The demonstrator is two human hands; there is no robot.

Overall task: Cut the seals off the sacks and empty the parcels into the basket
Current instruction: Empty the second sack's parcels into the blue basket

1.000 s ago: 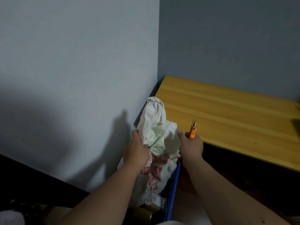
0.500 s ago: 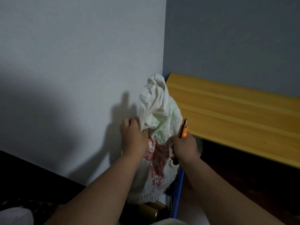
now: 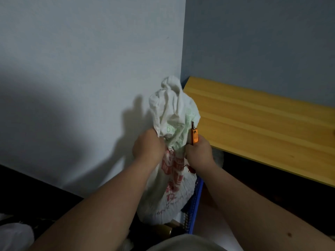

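I saw one sack (image 3: 172,160) gripped by both hands above the blue basket (image 3: 196,205), just left of the worktop (image 3: 262,127) corner. My left hand (image 3: 147,148) clutched its fabric. My right hand (image 3: 199,153) pinched it, holding one orange cutter (image 3: 194,135).

The sack (image 3: 172,142) is showing white, with pale green lettering across its upper folds and red print running down its lower half (too creased to read); the cutter (image 3: 194,135) is showing orange with a small black mark on its body; the basket (image 3: 196,205) is showing blue along its rim; the tabletop (image 3: 262,127) is glowing yellow, streaked with paler wood-grain bands; the wall (image 3: 81,69) is appearing pale grey-blue.
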